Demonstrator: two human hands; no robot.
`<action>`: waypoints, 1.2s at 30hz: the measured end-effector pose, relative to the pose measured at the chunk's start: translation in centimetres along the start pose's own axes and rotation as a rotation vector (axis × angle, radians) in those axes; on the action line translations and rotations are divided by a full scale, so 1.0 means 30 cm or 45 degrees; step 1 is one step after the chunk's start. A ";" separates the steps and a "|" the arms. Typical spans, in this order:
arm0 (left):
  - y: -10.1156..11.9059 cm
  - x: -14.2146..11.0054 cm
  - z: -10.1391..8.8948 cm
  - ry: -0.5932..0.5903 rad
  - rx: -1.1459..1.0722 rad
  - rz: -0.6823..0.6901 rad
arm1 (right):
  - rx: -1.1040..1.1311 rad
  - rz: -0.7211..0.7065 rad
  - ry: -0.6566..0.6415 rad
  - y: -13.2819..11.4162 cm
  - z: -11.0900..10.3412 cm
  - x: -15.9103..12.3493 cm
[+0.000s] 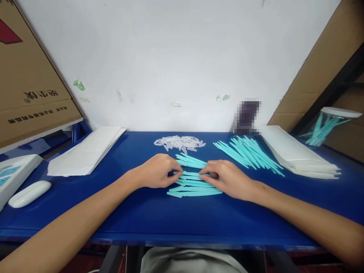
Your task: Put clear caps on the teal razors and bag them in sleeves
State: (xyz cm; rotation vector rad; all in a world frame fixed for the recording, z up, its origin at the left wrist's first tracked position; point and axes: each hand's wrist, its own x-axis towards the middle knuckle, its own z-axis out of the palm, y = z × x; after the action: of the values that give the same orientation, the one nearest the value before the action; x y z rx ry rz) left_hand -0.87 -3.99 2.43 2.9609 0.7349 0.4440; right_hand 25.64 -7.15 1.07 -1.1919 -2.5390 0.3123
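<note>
A small stack of teal plastic sticks lies in the middle of the blue table. My left hand rests at the stack's left end, fingers curled and pinching the tip of one stick. From the right, my right hand lies over the stack, fingertips pinched on the same stick. A few more teal sticks sit just behind the hands. Further back lie a heap of small clear plastic caps and a larger fan of teal sticks.
White paper bags are stacked at the left and at the right. A white oval case and a white box sit at the far left. Cardboard boxes lean on both sides. A clear container of teal sticks stands far right.
</note>
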 end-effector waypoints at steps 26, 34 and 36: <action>-0.018 -0.004 -0.010 -0.096 0.165 -0.141 | -0.103 -0.023 0.050 -0.011 -0.008 -0.006; -0.046 -0.008 -0.004 -0.027 0.336 -0.196 | -0.226 0.075 0.146 -0.006 0.005 -0.008; -0.053 -0.008 0.002 -0.067 0.351 -0.205 | -0.251 0.106 0.119 -0.005 0.006 -0.006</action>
State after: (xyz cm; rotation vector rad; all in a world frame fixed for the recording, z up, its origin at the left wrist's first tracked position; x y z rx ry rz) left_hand -1.78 -2.69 2.11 3.1121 1.1005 0.2726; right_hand 25.59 -7.39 0.93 -1.3520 -2.4886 0.0241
